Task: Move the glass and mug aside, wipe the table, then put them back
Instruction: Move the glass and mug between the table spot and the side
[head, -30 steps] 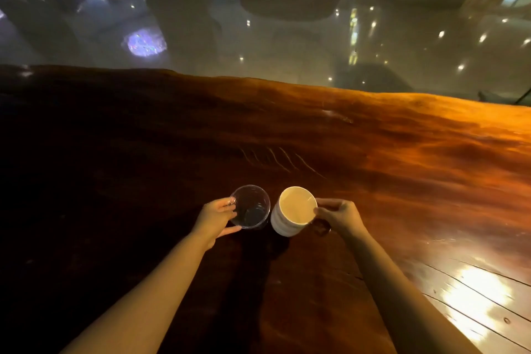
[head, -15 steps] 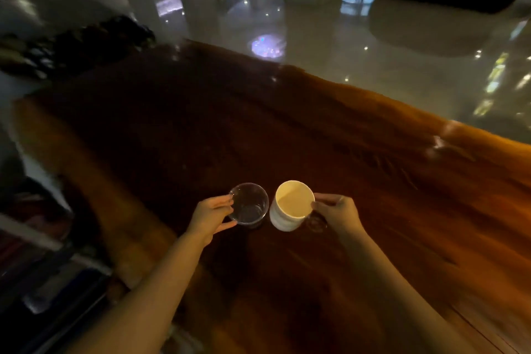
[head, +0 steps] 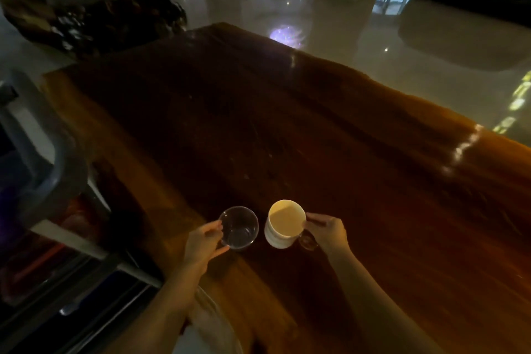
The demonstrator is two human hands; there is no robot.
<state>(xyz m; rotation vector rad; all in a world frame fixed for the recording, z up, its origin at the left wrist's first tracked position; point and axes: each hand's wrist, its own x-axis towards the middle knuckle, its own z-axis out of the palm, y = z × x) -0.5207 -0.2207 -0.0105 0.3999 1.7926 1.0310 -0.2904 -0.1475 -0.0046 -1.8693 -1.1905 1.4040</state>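
A clear empty glass [head: 240, 227] is gripped at its left side by my left hand [head: 202, 244]. Just to its right is a white mug [head: 283, 224], held at its handle side by my right hand [head: 326, 231]. Both are over the near-left part of the dark wooden table [head: 287, 123]. The frame is blurred, so I cannot tell whether they rest on the wood or hang just above it. No cloth is in view.
The table's left end [head: 66, 89] and its far edge border a glossy pale floor [head: 359, 46]. A blue-grey bin or chair [head: 37, 152] and dark shelving stand at the left. A dark rock-like piece [head: 109, 20] lies beyond the far-left corner.
My view has swung left, so the table's left end and the things beside it have come into sight. Both hands have kept their hold and carried the glass and mug towards that end.
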